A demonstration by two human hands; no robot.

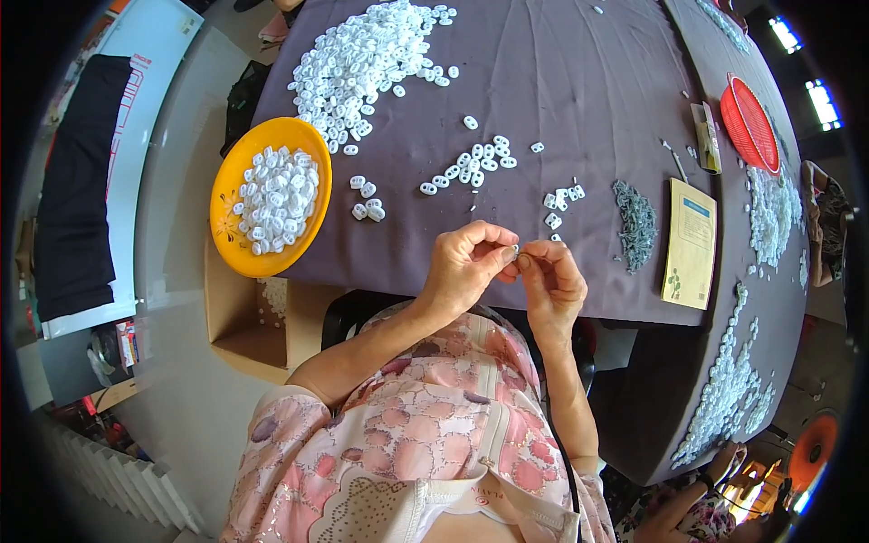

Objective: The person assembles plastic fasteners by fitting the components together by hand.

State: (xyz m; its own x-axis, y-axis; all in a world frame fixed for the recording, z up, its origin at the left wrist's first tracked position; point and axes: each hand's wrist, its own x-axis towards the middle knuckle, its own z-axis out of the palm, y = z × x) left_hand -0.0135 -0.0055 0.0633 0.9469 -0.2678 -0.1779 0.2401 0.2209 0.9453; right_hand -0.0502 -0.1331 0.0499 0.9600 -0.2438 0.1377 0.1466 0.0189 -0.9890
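Observation:
Both hands meet just over the front edge of the cloth-covered table (407, 217). My left hand (463, 270) is closed in a pinch, with a tiny whitish piece (515, 251) showing at its fingertips; its kind is too small to tell. Close against it, my right hand (554, 288) has thumb and fingers pinched together, and what they grip is hidden. Beyond the hands lies a loose group of white oval plastic pieces with two holes (471, 163). Several small white parts (554, 220) lie past my right hand, beside a heap of small grey-green pieces (636, 226).
A yellow bowl (317, 217) of white pieces stands at the left table edge, below a large white heap (362, 68). At right are a yellow packet (690, 240), a red basket (751, 122) and more white heaps (724, 389). A cardboard box (244, 339) sits below left. Another person's arm (683, 511) shows lower right.

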